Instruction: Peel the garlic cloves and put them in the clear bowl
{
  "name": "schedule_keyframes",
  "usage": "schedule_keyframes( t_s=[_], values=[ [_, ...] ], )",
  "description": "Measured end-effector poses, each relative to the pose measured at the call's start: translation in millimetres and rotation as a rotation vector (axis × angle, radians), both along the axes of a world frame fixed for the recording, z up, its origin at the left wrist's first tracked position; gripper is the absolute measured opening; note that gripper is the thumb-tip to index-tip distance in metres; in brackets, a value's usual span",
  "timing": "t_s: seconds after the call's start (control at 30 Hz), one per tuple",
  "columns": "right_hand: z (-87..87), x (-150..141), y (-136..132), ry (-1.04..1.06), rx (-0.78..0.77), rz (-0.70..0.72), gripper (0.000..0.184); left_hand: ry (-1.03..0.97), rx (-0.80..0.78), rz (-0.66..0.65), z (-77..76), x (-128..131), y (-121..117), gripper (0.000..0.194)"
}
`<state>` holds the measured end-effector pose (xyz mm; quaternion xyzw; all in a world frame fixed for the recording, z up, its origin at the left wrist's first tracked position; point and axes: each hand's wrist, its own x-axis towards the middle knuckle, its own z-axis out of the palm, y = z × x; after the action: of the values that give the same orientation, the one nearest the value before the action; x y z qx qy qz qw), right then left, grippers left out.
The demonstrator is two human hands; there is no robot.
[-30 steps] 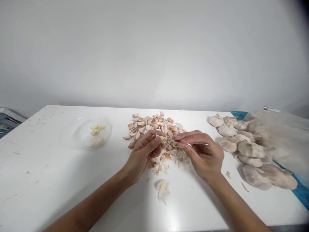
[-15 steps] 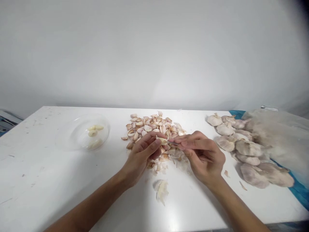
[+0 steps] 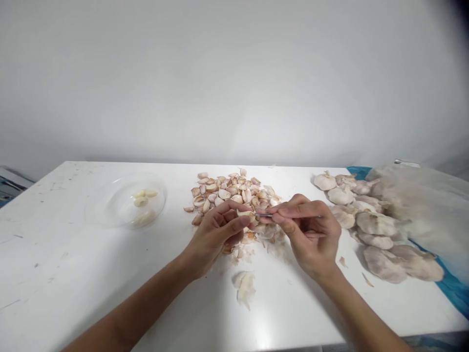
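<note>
Pinching a garlic clove [image 3: 245,214] in the left hand [image 3: 212,237], with a thin metal tool [image 3: 264,215] set against it from the right hand [image 3: 313,237].
Across the white table [image 3: 66,278], left to right: first past a clear dish [image 3: 117,209] with a few pale, bare cloves [image 3: 140,201] in it; next, clamping left thumb and fingers on the clove, in front of a heap of unpeeled cloves [image 3: 224,194], with a loose scrap of papery skin [image 3: 245,287] lying nearer; then meeting the clove's right end with the tool's tip, and gripping the shaft with right thumb and fingers closed on it; lastly, on to whole garlic bulbs [image 3: 377,224] beside a cloudy plastic bag [image 3: 432,215] and blue plastic [image 3: 452,288].
</note>
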<state>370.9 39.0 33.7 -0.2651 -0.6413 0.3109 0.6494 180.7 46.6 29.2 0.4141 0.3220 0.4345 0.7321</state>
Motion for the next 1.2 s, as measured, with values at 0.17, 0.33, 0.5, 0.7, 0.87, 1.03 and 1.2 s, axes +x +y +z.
schedule_keyframes(
  t_s=[0.17, 0.33, 0.5, 0.7, 0.87, 1.03, 1.2],
  values=[
    [-1.1, 0.0, 1.6, -0.002, -0.026, 0.005, 0.027, -0.051, -0.063, 0.074, -0.6, 0.1, 0.4, 0.016],
    [-4.4, 2.4, 3.7, -0.008, -0.05, 0.042, 0.024, -0.117, -0.104, 0.186, 0.2, -3.2, 5.9, 0.02],
    [-7.1, 6.6, 8.9, -0.269, -0.209, 0.063, 0.012, -0.114, -0.126, 0.197, 0.6, -2.2, 5.6, 0.023],
    [-3.2, 11.0, 11.1, -0.291, -0.308, 0.116, 0.011, -0.159, -0.126, 0.218, 0.4, -1.1, 7.7, 0.022],
    [0.2, 15.6, 9.5, -0.245, -0.291, 0.072, 0.013, -0.008, -0.029, 0.207, 0.7, -1.4, 5.0, 0.024],
    [4.2, 15.5, 8.2, -0.319, -0.32, 0.167, 0.01, 0.223, 0.231, 0.262, -0.4, -1.9, 0.0, 0.025],
    [2.8, 16.7, 9.0, -0.195, -0.207, 0.062, 0.016, 0.274, 0.289, 0.244, -0.1, 0.2, -1.3, 0.022]
  ],
)
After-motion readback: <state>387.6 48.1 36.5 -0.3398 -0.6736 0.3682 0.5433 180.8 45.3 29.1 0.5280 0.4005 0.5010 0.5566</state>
